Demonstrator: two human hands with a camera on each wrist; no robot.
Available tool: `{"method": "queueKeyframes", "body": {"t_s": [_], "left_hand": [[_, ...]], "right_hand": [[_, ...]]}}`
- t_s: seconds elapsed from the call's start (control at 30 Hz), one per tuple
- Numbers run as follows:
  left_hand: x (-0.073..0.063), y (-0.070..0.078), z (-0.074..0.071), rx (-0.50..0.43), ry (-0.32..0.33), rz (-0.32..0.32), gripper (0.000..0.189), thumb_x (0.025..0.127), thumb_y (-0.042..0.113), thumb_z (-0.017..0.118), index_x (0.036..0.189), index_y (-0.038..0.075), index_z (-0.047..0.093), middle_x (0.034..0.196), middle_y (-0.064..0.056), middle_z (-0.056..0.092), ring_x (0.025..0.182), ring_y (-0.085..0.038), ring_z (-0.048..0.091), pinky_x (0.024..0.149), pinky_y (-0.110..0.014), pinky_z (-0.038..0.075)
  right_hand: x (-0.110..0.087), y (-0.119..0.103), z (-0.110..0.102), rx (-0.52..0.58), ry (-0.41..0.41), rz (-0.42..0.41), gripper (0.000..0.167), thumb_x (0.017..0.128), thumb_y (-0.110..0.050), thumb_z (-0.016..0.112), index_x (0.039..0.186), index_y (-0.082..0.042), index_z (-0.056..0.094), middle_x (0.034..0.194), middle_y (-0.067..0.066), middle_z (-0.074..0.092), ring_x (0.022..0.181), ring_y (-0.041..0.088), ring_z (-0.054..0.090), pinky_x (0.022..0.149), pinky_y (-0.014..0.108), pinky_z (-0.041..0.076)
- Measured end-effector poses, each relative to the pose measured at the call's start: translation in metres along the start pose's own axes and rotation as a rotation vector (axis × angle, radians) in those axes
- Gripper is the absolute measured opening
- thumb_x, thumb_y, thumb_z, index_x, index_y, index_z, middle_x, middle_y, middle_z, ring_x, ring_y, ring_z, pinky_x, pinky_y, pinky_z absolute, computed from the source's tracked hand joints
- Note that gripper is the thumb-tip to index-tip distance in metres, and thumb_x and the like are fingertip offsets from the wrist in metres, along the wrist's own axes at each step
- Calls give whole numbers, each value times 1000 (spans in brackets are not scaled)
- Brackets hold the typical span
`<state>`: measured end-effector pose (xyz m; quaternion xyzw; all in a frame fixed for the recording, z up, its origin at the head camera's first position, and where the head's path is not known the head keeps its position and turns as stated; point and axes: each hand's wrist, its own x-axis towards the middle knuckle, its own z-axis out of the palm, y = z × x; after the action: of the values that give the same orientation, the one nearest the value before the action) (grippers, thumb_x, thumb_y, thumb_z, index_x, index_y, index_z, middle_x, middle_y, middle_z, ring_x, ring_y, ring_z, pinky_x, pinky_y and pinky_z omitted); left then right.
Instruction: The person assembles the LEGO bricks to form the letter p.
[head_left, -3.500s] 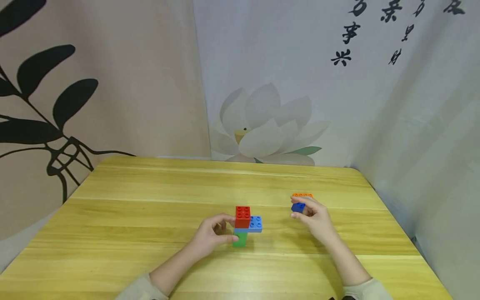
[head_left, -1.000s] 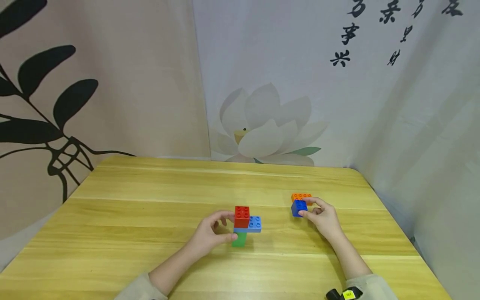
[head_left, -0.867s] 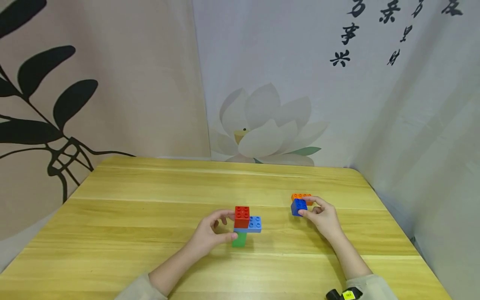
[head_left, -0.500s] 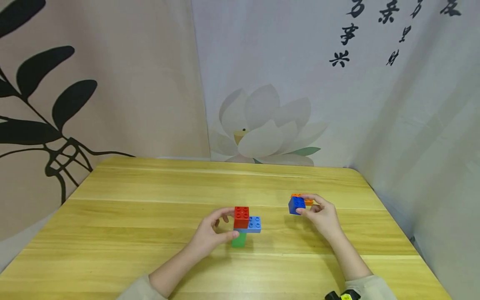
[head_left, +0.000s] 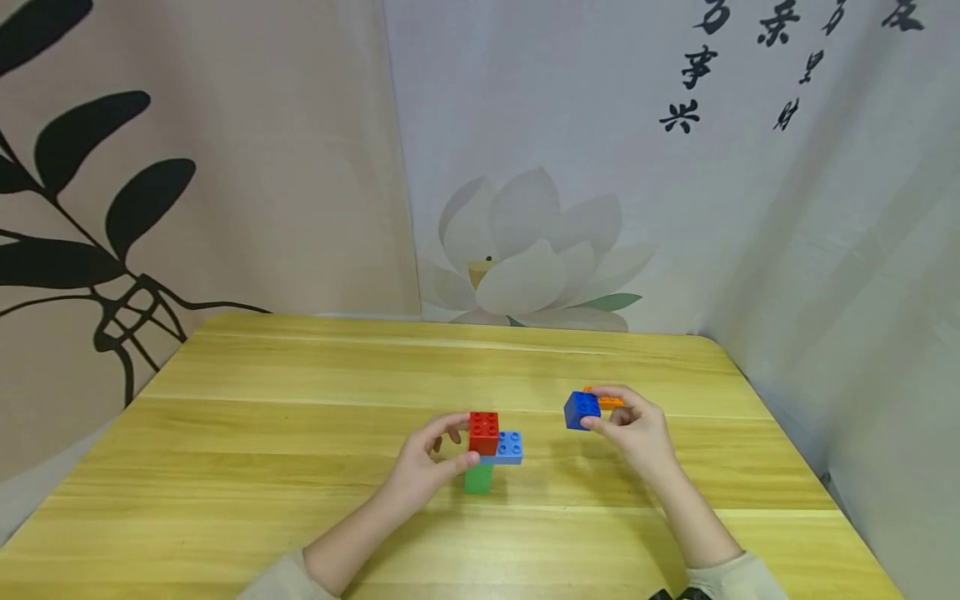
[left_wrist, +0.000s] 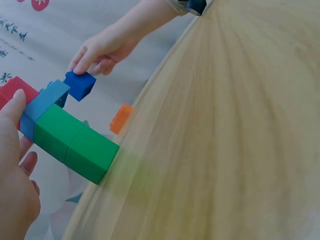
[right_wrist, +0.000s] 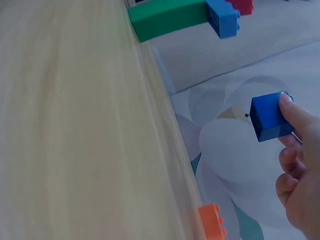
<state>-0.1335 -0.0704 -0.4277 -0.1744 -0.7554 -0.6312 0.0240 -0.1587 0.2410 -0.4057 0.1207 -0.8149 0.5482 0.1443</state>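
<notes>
A stack stands on the table: two green bricks point(left_wrist: 75, 142), a light blue brick point(head_left: 510, 447) jutting to the right above them, and a red brick point(head_left: 483, 433) on top. My left hand point(head_left: 420, 467) holds this stack near its top from the left, thumb in front at the seam of red and light blue, fingers behind. Between thumb and fingertips my right hand point(head_left: 637, 429) pinches a dark blue brick point(head_left: 581, 411), raised clear of the table in the right wrist view. Behind it, an orange brick point(head_left: 611, 402) lies partly hidden by the hand.
The wooden table point(head_left: 300, 400) reaches back to a curtain point(head_left: 300, 167) printed with leaves, a lotus and characters. In the right wrist view the orange brick sits near the bottom, apart from the green bricks.
The right hand has lifted the dark blue brick from in front of the orange brick and carried it left toward the stack. The left thumb has slid up from the green bricks; the stack stays put.
</notes>
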Motion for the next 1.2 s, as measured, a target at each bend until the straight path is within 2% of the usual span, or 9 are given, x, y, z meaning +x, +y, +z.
{"method": "queueKeyframes", "body": {"t_s": [0.17,0.3,0.43,0.63,0.9,1.07,1.2], "left_hand": [[0,0,0,-6,10,11,43,80,12,78,120,13,64,103,5,62,94,-24,50,82,-40,34],[0,1,0,0,11,23,40,80,14,78,118,14,65,101,5,62,93,-23,50,80,-40,34],[0,2,-1,15,8,26,38,81,16,78,117,14,65,100,5,63,93,-22,50,80,-41,34],[-1,5,0,18,6,30,36,82,16,77,115,13,66,99,5,63,92,-22,50,82,-43,34],[-1,5,1,21,10,28,35,82,15,77,115,13,66,97,5,62,91,-22,49,80,-42,34],[-1,4,1,26,16,29,34,82,15,77,114,14,66,96,6,63,91,-22,50,79,-43,34],[-1,3,2,30,19,29,34,82,15,77,114,15,66,96,6,63,90,-22,50,78,-43,34]], "right_hand": [[-2,-11,5,8,7,-25,36,76,-4,80,110,-5,67,59,3,48,50,10,40,42,24,31],[-4,-20,9,16,11,-61,35,75,-3,80,108,-4,67,58,1,47,50,10,39,42,25,32],[-6,-26,13,23,8,-102,35,74,1,80,106,-4,68,64,-1,50,48,10,38,41,25,31],[-9,-36,19,34,-8,-171,38,71,11,77,105,1,66,60,0,44,47,10,37,40,27,31],[-17,-68,26,69,-39,-240,37,68,14,77,102,4,65,53,0,40,47,9,36,39,26,29],[-18,-75,33,73,-58,-271,38,68,14,78,102,4,65,53,2,39,47,11,35,39,27,29],[-17,-70,38,67,-66,-264,39,66,14,78,101,3,66,54,2,40,47,11,35,40,25,30]]}}
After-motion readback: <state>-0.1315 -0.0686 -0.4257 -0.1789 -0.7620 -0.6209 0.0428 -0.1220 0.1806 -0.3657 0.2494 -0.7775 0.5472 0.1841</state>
